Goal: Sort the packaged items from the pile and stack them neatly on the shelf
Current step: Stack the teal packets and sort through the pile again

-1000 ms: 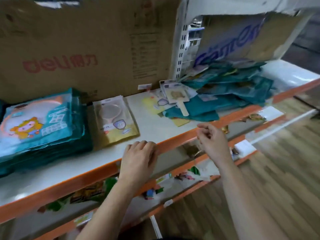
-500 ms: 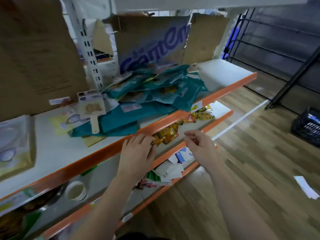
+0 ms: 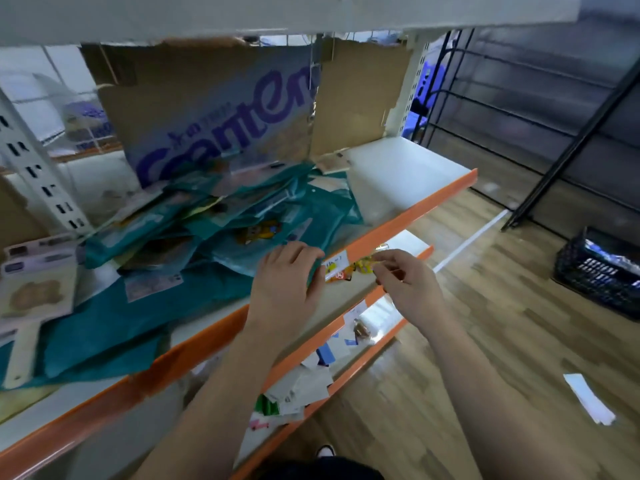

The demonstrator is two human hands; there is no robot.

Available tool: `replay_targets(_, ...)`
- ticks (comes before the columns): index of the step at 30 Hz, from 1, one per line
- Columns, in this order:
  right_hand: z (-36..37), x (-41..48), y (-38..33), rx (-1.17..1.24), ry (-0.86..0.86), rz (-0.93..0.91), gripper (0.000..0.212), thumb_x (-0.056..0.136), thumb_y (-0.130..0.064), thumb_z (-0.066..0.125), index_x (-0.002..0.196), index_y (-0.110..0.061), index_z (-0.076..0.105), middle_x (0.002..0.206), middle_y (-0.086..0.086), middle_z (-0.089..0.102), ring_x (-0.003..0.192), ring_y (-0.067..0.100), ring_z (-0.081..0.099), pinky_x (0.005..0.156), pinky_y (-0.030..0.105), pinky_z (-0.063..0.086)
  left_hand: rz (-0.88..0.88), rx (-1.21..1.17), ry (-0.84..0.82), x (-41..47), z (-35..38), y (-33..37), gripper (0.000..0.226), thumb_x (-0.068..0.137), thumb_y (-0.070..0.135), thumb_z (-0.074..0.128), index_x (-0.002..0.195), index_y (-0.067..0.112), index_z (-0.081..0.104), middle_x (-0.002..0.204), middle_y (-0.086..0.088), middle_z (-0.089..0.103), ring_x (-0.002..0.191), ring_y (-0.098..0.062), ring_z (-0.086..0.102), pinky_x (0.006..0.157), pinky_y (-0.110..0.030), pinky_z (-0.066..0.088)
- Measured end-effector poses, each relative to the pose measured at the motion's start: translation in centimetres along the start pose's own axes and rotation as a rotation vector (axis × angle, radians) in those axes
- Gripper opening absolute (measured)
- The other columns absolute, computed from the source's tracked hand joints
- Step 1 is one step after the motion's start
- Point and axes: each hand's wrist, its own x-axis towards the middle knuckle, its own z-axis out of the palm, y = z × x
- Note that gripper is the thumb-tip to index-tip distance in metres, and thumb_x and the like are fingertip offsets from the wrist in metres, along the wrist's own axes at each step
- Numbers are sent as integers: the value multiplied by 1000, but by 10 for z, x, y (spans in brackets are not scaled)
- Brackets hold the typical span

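Head view: we see the pile of teal packets [image 3: 194, 244] sprawled over the left and middle of the shelf [image 3: 401, 168], reaching from the cardboard box [image 3: 214, 109] at the back to the orange front edge. Left hand [image 3: 285, 280] lies palm-down on the front-most teal packet at that front edge, fingers pressed together and slightly bent. Right hand [image 3: 407, 284] hovers just off the front edge, above the lower shelf's yellow packets [image 3: 362, 266], fingers loosely curled, thumb and forefinger close; blurred, we cannot tell if they pinch anything.
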Motion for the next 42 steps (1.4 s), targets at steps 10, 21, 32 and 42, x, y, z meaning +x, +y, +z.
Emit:
replay_targets(10,-25,96,34,76,-16,-1,18,94,-19,56,105,-27,67,87,-3,69,77,18,66,77,45,56,-106,45,-150,55,59,0,40,94,34,44,113,8,67,108,-8,66,99,-26,64,87,-42,54)
replay_targets(21,-30,208,51,164,-237,-111,17,96,-12,55,103,-22,65,88,3,70,77,19,67,79,47,57,-548,308,-356,78,98,10,58,101,45,41,153,22,29,161,7,22,141,-15,33,113,-31,33)
replay_targets(32,-46,278,68,167,-407,-187,19,95,-10,53,106,-19,66,86,5,71,78,22,68,77,41,57,-508,507,-5,84,122,22,29,92,26,53,96,12,78,110,-5,73,85,-26,73,64,-38,60)
replay_targets(42,-30,289,76,271,-631,-30,20,97,-15,54,114,-10,64,95,12,71,82,23,72,77,35,59,-491,469,362,96,92,64,28,96,24,52,96,5,72,90,-8,74,71,-23,70,57,-26,52)
